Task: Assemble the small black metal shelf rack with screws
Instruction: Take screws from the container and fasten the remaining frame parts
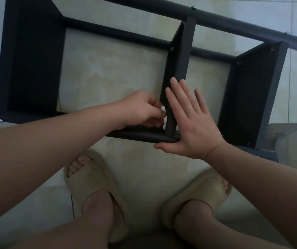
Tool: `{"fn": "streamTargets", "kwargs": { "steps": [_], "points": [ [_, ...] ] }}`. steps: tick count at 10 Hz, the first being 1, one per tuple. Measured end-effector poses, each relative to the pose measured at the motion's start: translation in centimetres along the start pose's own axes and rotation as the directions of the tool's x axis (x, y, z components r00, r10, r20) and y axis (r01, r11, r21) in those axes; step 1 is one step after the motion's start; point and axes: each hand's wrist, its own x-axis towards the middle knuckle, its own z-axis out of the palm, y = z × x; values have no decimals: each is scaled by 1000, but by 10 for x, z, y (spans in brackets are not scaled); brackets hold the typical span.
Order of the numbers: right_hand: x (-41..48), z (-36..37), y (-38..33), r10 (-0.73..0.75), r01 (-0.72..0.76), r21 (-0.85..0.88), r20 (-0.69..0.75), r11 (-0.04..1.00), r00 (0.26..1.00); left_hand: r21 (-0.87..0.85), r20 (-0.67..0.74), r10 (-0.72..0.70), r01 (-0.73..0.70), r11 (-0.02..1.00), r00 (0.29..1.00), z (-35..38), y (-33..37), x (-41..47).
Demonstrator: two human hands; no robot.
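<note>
- Nearest are the person's two feet in beige slippers, the left slipper (90,178) below the left hand and the right slipper (203,187) below the right hand; both stand on the pale tiled floor (111,72)
- Above them both bare forearms reach forward to the black metal shelf rack (18,51); it lies on its side on the floor, just in front of the feet
- The left hand (140,108) has its fingers curled; the fingertips pinch a small white piece (164,115) against the left face of the middle panel (183,56); what this piece is, I cannot tell
- The right hand (189,123) is wide and flat, with straight fingers pressed on the right face of the same panel; its thumb lies along the near pole (140,136), just below the left hand
- To the right of the right hand stands the right end panel (251,90); beside it, at the frame edge, is a translucent plastic box (294,139)
- Well to the left of the left hand stands the left end panel (36,72)
- Beyond both hands a screw head (172,49) shows on the middle panel, where it meets the inner far pole (117,32); farthest runs the outer far pole (216,18)
</note>
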Motion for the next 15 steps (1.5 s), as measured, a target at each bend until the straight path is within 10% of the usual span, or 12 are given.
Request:
{"fn": "streamTargets", "kwargs": {
  "steps": [10, 15],
  "points": [
    [0, 1, 0, 3, -3, 11, -6, 1000, 1000, -135, 54, -77, 84, 987, 996, -2, 1, 1],
    [0, 2, 0, 4, -4, 4, -12, 1000, 1000, 157, 95, -22, 7, 988, 995, -6, 6, -9]
  ]
}}
